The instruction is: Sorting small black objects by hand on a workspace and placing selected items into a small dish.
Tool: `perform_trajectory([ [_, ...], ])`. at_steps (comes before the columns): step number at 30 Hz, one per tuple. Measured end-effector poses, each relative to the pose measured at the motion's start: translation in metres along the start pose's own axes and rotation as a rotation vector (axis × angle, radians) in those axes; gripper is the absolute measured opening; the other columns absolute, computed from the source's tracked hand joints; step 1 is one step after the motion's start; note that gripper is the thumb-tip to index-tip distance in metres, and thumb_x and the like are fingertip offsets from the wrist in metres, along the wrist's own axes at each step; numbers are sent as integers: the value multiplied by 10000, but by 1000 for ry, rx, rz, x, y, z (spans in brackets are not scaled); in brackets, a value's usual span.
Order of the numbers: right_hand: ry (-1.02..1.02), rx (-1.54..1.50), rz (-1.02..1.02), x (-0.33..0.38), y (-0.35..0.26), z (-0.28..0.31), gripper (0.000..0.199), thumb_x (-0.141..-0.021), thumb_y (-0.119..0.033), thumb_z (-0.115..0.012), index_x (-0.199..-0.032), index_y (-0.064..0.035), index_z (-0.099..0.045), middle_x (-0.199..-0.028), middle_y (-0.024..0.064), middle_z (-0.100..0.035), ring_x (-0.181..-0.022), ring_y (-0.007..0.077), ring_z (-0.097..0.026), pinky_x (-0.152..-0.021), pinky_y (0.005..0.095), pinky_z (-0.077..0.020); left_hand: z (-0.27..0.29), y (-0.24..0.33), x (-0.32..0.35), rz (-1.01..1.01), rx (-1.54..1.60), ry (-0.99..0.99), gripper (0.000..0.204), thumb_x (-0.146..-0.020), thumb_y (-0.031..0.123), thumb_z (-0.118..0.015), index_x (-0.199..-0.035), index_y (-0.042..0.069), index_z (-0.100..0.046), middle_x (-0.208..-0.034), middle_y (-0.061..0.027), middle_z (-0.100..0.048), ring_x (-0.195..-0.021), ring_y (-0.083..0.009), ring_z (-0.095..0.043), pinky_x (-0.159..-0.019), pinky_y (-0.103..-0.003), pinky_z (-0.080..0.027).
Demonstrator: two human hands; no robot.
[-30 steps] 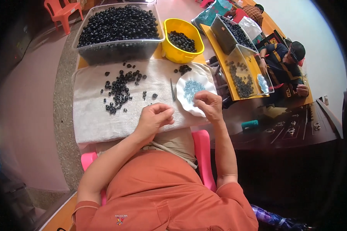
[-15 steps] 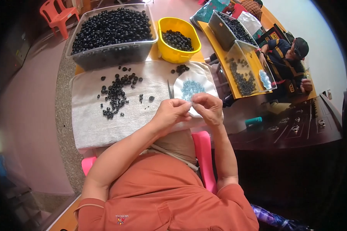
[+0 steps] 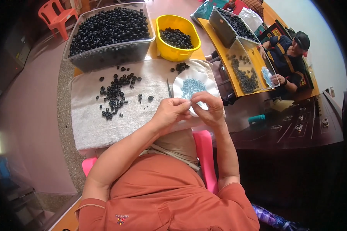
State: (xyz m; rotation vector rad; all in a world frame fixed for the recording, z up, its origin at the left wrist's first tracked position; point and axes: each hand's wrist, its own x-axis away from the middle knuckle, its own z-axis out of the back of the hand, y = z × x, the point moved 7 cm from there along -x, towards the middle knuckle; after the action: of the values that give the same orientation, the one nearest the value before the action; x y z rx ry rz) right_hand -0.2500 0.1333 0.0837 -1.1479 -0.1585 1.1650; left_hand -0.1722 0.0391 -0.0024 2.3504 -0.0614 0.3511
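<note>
My left hand [image 3: 171,111] and my right hand [image 3: 209,109] meet with pinched fingertips at the near edge of a white wavy-rimmed dish [image 3: 178,82]. Whatever they hold between the tips is too small to make out. Tiny light-blue bits, like small beads [image 3: 192,87], lie in the dish, partly covered by my right hand. Just left of the dish rests a pair of dark pointed tweezers [image 3: 169,88]. Loose black round pieces like beads [image 3: 115,92] are scattered over the pale cloth [image 3: 88,131] to the left of my hands.
Behind the cloth stand a large clear bin [image 3: 104,57] heaped with black pieces and a yellow tub [image 3: 177,56] holding more. At a second table [image 3: 235,86] on the right, a person [image 3: 287,57] sits by clear bins [image 3: 245,73]. An orange chair [image 3: 57,17] stands far left.
My hands keep the same pinched pose with hardly any shift. The person at the right table has brought a hand to the light-blue dish there. The whole view has tilted slightly.
</note>
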Motion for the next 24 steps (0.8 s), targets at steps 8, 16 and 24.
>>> perform_trajectory([
  [8, 26, -63, -15, 7, 8, 1, 199, -770, 129, -660, -930, 11, -647, -954, 99, -683, -894, 160, -653, -792, 273, -511, -2, 1, 0, 22, 32, 42, 187, -944, 168, -654, -1024, -1, -665, -866, -16, -625, -761, -89, -588, -715, -251, -550],
  [16, 11, -128, -78, 10, 16, -1, 175, -809, 111, -662, -951, 13, -634, -977, 88, -667, -921, 134, -648, -825, 268, -527, 2, 4, -3, -36, -44, 62, 177, -935, 152, -663, -1016, -5, -666, -848, -25, -630, -746, -93, -590, -689, -238, -541],
  [24, 78, -275, -171, 12, 22, -1, 141, -834, 85, -673, -948, 11, -637, -974, 74, -656, -906, 114, -642, -803, 248, -533, -1, 13, -4, -121, -230, 61, 173, -939, 142, -654, -1012, -14, -663, -870, -39, -651, -728, -89, -604, -677, -236, -532],
])
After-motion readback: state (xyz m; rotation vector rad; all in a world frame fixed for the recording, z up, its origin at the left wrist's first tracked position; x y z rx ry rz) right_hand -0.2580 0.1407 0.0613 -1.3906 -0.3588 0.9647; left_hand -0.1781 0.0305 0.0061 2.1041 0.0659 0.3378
